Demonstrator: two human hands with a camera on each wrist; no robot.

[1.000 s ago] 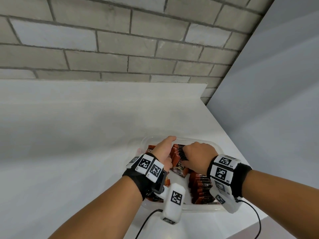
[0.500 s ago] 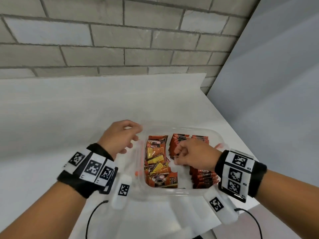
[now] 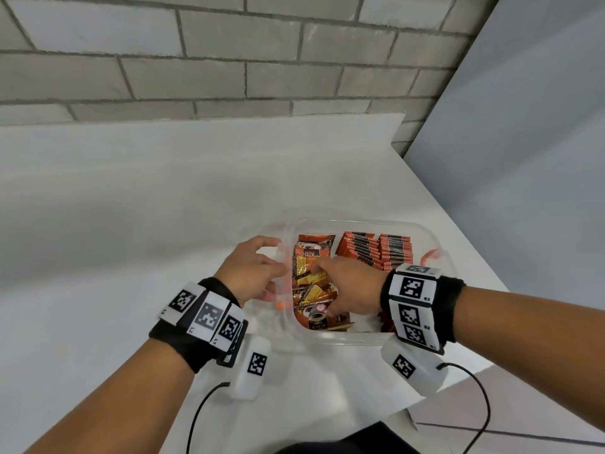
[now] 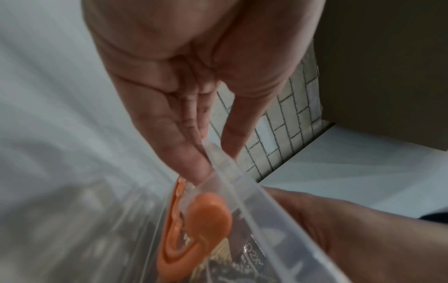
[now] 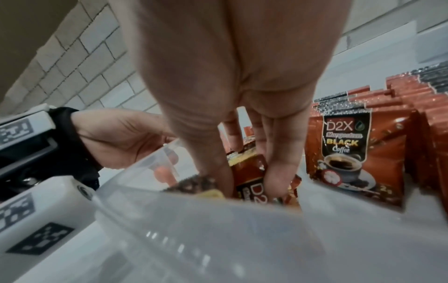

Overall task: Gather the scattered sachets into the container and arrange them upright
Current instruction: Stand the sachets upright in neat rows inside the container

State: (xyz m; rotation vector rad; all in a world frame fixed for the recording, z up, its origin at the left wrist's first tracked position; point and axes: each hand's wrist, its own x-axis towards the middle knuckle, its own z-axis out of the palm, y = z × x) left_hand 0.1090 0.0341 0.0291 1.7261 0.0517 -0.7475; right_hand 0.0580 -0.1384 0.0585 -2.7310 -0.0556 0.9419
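My right hand [image 3: 348, 290] is inside the container [image 3: 343, 337] now, fingers [image 5: 278, 168] curled down onto a loose sachet [image 5: 249, 176] at the left side; it sat over the middle 0.5 s ago. Can't tell if it's a real pinch or just pressing. Left hand [image 3: 252, 271] has moved in vs. 0.5 s ago: fingers straight, tips touching the container's left wall by the orange clip [image 4: 201, 226], nothing gripped. Loose sachets [image 3: 311, 290] lie flat and jumbled along the container's left side. Upright sachets [image 3: 376, 253] stand in rows at its far right, same as before. Container sits on the white table [image 3: 131, 224], near its right front corner.
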